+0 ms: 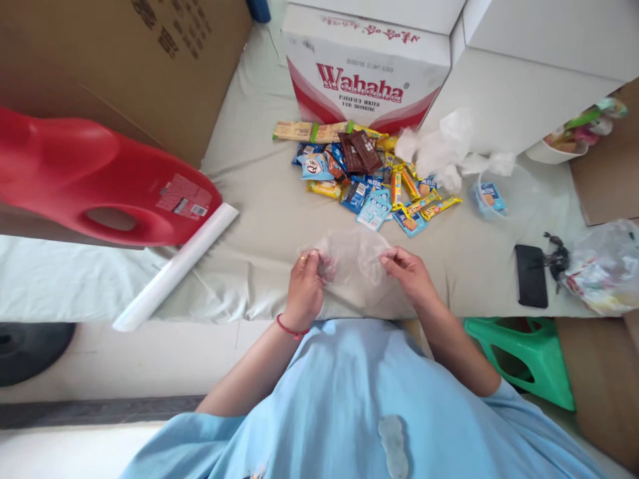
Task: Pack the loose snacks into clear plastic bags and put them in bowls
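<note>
A clear plastic bag (pixel 352 256) is stretched between my two hands, above the cloth-covered table (pixel 259 266) near its front edge. My left hand (pixel 305 283) pinches the bag's left side, with something reddish showing through the plastic beside the fingers. On the right, my right hand (pixel 409 271) grips the bag's other side between thumb and fingers. Beyond the bag lies a pile of wrapped snacks: brown packets (pixel 360 152), blue packets (pixel 373 209), yellow sticks (pixel 440 207) and long beige packs (pixel 309 131).
A red jug (pixel 124 179) and a white roll (pixel 177 266) are at left. Behind the snacks stands a Wahaha box (pixel 369 73). To the right are crumpled white plastic (pixel 444 146), a clear tub (pixel 492 193), a phone (pixel 531 276), keys (pixel 556 258) and a filled plastic bag (pixel 606 266).
</note>
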`<state>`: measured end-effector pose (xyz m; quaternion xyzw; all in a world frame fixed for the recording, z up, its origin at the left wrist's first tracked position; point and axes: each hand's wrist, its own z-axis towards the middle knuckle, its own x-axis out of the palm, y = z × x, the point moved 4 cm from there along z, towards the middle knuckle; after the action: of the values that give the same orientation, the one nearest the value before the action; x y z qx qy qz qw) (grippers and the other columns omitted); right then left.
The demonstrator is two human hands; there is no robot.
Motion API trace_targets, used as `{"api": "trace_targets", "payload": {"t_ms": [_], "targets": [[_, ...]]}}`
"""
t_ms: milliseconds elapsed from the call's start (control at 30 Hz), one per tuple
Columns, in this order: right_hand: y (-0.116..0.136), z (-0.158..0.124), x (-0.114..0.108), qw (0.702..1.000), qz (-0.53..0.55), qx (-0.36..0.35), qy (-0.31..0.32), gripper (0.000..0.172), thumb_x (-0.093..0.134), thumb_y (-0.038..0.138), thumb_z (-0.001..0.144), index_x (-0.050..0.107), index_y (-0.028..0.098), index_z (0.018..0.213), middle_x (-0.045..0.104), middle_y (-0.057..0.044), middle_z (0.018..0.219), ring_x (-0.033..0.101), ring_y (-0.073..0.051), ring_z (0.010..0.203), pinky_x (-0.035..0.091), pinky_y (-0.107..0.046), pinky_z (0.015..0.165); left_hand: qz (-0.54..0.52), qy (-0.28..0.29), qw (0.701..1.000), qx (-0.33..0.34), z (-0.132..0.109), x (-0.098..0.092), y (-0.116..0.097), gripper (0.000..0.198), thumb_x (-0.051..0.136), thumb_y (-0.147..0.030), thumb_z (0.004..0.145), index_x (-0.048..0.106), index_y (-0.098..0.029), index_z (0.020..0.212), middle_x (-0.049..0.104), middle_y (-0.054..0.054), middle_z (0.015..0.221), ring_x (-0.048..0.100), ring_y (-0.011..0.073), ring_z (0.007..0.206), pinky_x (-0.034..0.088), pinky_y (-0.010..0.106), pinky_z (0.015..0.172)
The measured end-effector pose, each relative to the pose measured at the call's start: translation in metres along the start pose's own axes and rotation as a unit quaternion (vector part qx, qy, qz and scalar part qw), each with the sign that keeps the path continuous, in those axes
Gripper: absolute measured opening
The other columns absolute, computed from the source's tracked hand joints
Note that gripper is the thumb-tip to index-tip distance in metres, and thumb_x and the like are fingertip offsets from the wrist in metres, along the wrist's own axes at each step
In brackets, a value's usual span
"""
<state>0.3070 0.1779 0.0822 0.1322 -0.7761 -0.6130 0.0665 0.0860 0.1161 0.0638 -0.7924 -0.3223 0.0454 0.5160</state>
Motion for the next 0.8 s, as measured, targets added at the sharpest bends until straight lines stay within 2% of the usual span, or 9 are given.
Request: {"api": "trace_targets", "payload": {"t_ms": [100,167,267,333,400,533,667,733,800], "targets": [[0.003,0.000,-0.020,0.998,0.055,0.009,-0.023,0.031,0.084,0.051,0.078,0.071,0.023,0.083,0.066,0.000,0.088,0.059,-0.015,0.082,0.050,-0.028,0.080,0.009,-0.020,0.999,0.026,0.009,-0.011,-0.011,0.032,0.070,-0.053,0.089,0.058,-0.023,0.083,0.055,-0.003,0.070,0.055,0.0137,0.064,0.045,0.025,0.057],[0.004,0.000,-0.033,0.993,0.110,0.046,-0.027,0.036,0.089,0.052,0.073,0.069,0.024,0.081,0.067,0.001,0.089,0.061,-0.014,0.081,0.053,-0.029,0.079,0.039,-0.017,0.998,0.048,0.014,-0.018,-0.021,0.031,0.070,-0.051,0.091,0.060,-0.023,0.083,0.049,-0.005,0.059,0.047,0.0116,0.052,0.037,0.024,0.050],[0.008,-0.002,-0.048,0.983,0.145,0.111,0.000,0.042,0.092,0.055,0.070,0.067,0.023,0.078,0.067,0.001,0.080,0.059,-0.013,0.066,0.051,-0.025,0.060,0.081,0.010,0.995,0.054,0.022,-0.028,-0.031,0.032,0.071,-0.052,0.090,0.062,-0.022,0.081,0.043,-0.008,0.052,0.038,0.0101,0.044,0.031,0.024,0.044],[0.011,-0.002,-0.057,0.985,0.117,0.130,0.003,0.044,0.092,0.057,0.069,0.066,0.022,0.077,0.067,0.001,0.073,0.051,-0.009,0.053,0.040,-0.022,0.046,0.115,0.034,0.992,0.028,0.026,-0.033,-0.034,0.033,0.072,-0.053,0.088,0.065,-0.021,0.084,0.042,-0.008,0.051,0.037,0.0098,0.042,0.029,0.024,0.042],[0.011,0.001,-0.064,0.989,0.075,0.127,-0.014,0.045,0.091,0.058,0.069,0.067,0.020,0.077,0.067,0.002,0.069,0.043,-0.007,0.046,0.032,-0.020,0.040,0.150,0.045,0.988,-0.001,0.029,-0.038,-0.033,0.035,0.073,-0.055,0.086,0.067,-0.021,0.084,0.042,-0.008,0.051,0.037,0.0096,0.042,0.029,0.023,0.041],[0.009,0.005,-0.068,0.990,0.042,0.125,-0.047,0.045,0.090,0.057,0.070,0.068,0.020,0.080,0.069,0.000,0.069,0.040,-0.005,0.042,0.026,-0.019,0.037,0.188,0.039,0.981,0.000,0.030,-0.039,-0.029,0.037,0.072,-0.055,0.088,0.066,-0.020,0.079,0.041,-0.008,0.050,0.036,0.0088,0.041,0.026,0.023,0.041],[0.010,0.003,-0.064,0.979,0.105,0.170,-0.041,0.046,0.093,0.050,0.066,0.068,0.021,0.091,0.076,-0.003,0.075,0.033,-0.003,0.038,0.018,-0.017,0.035,0.172,0.029,0.985,0.001,0.028,-0.036,-0.021,0.040,0.069,-0.055,0.090,0.060,-0.021,0.072,0.036,-0.008,0.050,0.031,0.0085,0.043,0.023,0.024,0.043],[0.014,-0.001,-0.062,0.971,0.142,0.189,-0.030,0.053,0.094,0.044,0.065,0.069,0.022,0.105,0.080,-0.005,0.085,0.030,-0.001,0.038,0.015,-0.016,0.034,0.176,0.019,0.984,0.000,0.030,-0.036,-0.018,0.037,0.067,-0.055,0.091,0.061,-0.021,0.078,0.039,-0.008,0.054,0.033,0.0093,0.045,0.026,0.025,0.045],[0.017,-0.004,-0.060,0.965,0.165,0.202,-0.019,0.063,0.094,0.039,0.065,0.068,0.023,0.119,0.082,-0.007,0.092,0.029,0.000,0.038,0.015,-0.015,0.034,0.207,-0.018,0.977,0.050,0.030,-0.040,-0.023,0.033,0.068,-0.053,0.089,0.062,-0.021,0.095,0.051,-0.005,0.067,0.046,0.0113,0.054,0.037,0.024,0.051]]}}
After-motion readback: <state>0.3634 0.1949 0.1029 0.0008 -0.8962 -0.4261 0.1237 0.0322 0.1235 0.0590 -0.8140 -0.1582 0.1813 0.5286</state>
